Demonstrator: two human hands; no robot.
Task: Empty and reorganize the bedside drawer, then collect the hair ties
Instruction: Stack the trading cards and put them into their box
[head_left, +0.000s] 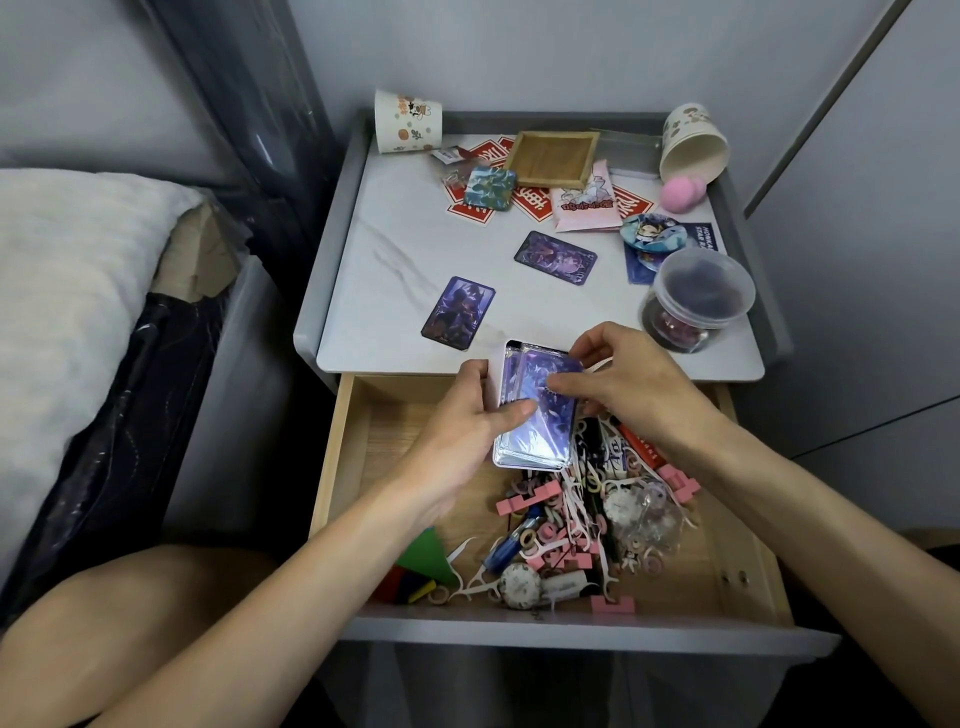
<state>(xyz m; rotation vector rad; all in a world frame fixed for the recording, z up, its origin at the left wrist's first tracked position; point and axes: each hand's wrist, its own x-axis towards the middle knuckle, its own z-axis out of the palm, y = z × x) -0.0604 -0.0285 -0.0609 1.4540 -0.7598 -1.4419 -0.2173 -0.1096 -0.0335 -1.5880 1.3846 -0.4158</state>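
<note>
Left hand (467, 421) grips a card stack (537, 441) by its side, thumb on top; right hand (628, 382) pinches the top card. Below, the open drawer (332, 467) holds hair ties (529, 539), floss picks (470, 582), pink clips (524, 501) and pens (506, 545), heaped toward 4 o'clock. On the nightstand (415, 244), a lidded jar (698, 299) at 3 o'clock holds dark red bits; the blue card (704, 236) beside it reads "HONKAI STAR".

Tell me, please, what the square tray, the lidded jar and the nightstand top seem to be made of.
square tray: apparently wood, matte tan, with faint grain-like streaks.
lidded jar: clear plastic, slightly frosted; dark contents show through the lid and wall.
nightstand top: marble-look slab, white with grey veins and a soft sheen; whether it is real stone or printed laminate, I cannot tell.
</note>
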